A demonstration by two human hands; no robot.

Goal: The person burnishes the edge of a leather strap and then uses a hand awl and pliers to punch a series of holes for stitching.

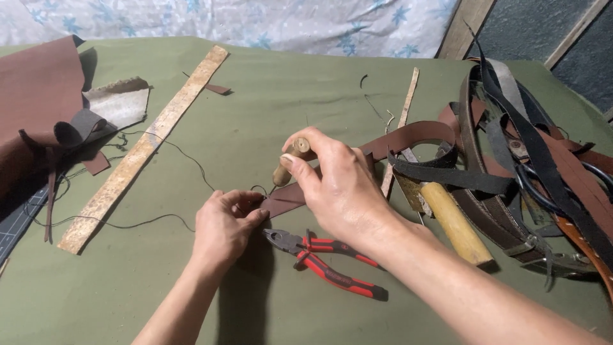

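Both forearms reach in from the lower edge over the green-covered bench (268, 83). Just beyond them lie red-handled pliers (325, 255), jaws pointing left, resting between the two wrists. The left hand (225, 223) has its fingers (252, 216) pinched closed on the end of a brown leather strap (415, 135), holding it down against the cloth. The right hand (335, 185) is wrapped around the wooden handle of an awl (290, 160), which tilts down so its tip meets the strap right by the left fingertips. A thin black thread (191, 160) runs from that spot leftward across the bench. From the pinched end, the strap runs right and up toward a heap of dark and brown belts and straps (530, 166) on the right side. A tool with a pale wooden handle (454, 222) lies beside that heap, near the right forearm. A long pale strip (143, 147) lies diagonally at left, with folded brown leather pieces (38, 96) beyond it.
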